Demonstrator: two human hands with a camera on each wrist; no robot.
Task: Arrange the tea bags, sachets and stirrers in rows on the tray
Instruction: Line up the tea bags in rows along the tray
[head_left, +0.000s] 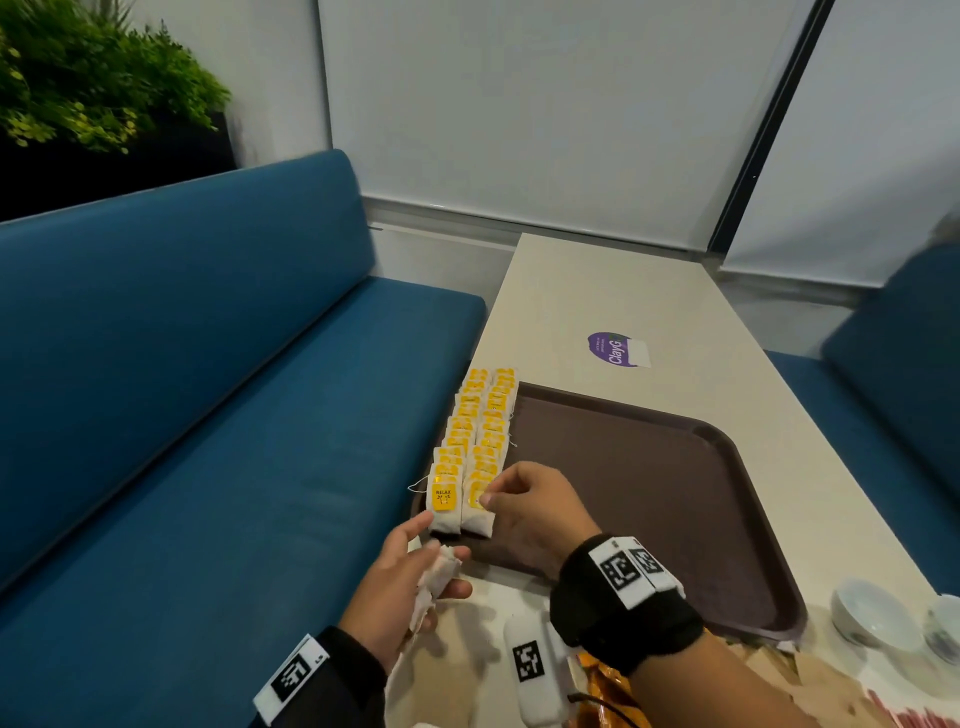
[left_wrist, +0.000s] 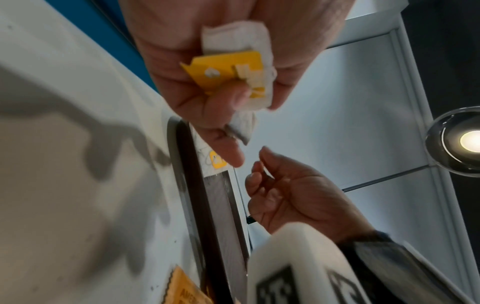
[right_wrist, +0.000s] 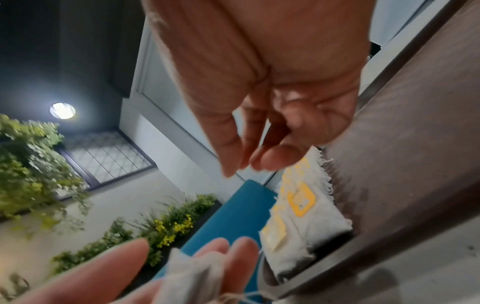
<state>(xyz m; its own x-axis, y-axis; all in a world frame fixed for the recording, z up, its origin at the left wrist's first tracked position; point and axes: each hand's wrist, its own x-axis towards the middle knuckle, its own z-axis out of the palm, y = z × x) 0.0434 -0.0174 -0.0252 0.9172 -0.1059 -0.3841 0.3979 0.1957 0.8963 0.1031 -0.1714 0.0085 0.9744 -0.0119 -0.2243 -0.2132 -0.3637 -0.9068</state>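
Tea bags (head_left: 475, 447) in two shingled rows on the tray (head_left: 649, 467), hard along its left edge, from the near rim up to about the far rim. Looks like the tea-bag part of the job well advanced, not closed. Leaves the broad middle and right of the tray bare, with no sachet or stirrer row begun.

Left hand (head_left: 400, 587) just off the near left corner of the tray, fingers (left_wrist: 231, 156) curled round a small bundle of spare tea bags (left_wrist: 241, 61), one yellow tag showing in the left wrist view. Right hand (head_left: 535, 504) over the near end of the right row, fingertips (right_wrist: 275, 158) drawn near the thumb and at the yellow tag of the nearest bag; nothing seen pinched between them in the wrist views. Cannot tell for sure whether touching the tag or just above it.

Still to place, by judgement: the bundle in the left hand, then the orange packet (head_left: 608, 691) and the red-striped items (head_left: 914, 719) lying on the table (head_left: 597, 291) near the front edge, too blurred to name as sachets or stirrers.

Long axis of each bag in line with its row, running away toward the far end of the table. Tags face up on the far half; dark tea end toward the person, each nearer bag overlapping the one behind.
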